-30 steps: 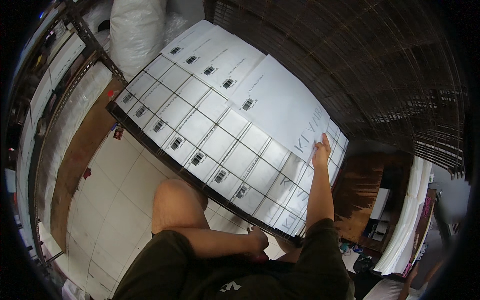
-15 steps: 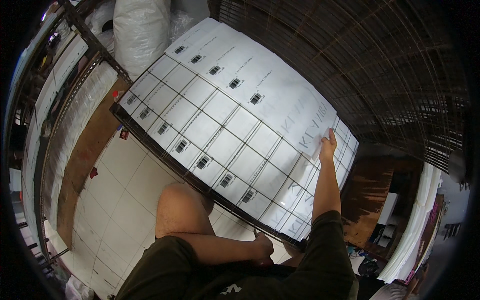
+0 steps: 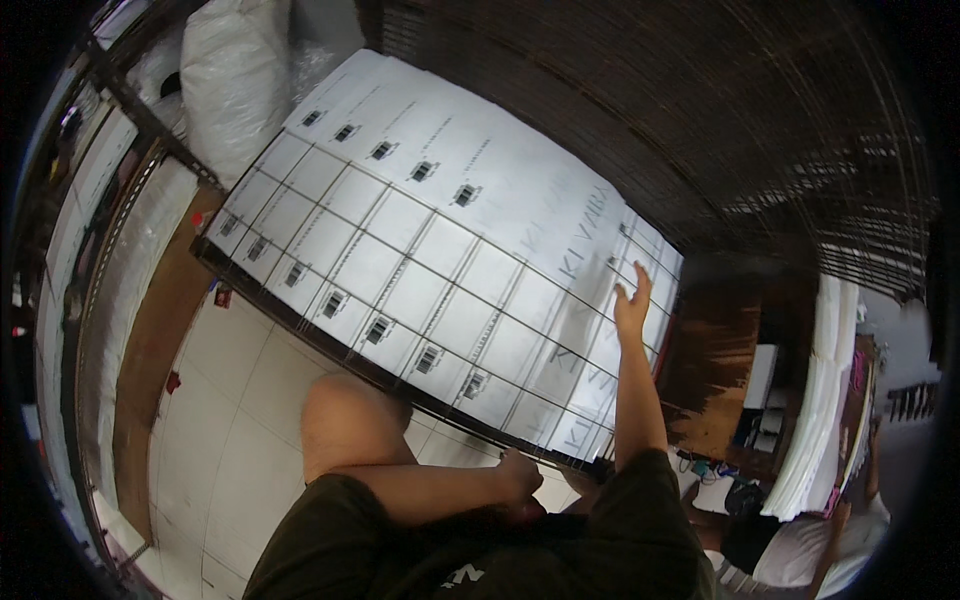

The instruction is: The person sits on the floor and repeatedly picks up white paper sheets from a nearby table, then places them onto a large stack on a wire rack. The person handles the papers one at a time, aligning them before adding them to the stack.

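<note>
Grip of R hand (image 3: 631, 312) is open, fingers spread, nothing btwn them; a moment ago it pinched the sheet's corner. Dark mesh stack (image 3: 640, 100), beyond wire rack (image 3: 325, 345), is dim & cut off by the lens rim. White sheet (image 3: 535, 195) now lies unheld on rack's far half, in row w/ other sheets, so its placing looks done, prob. L hand (image 3: 520, 478), curled, sits before rack's near edge; can't tell if it's holding anything. R fingertips' contact w/ rack: unclear. Sheet's fainter print: blurred.
</note>
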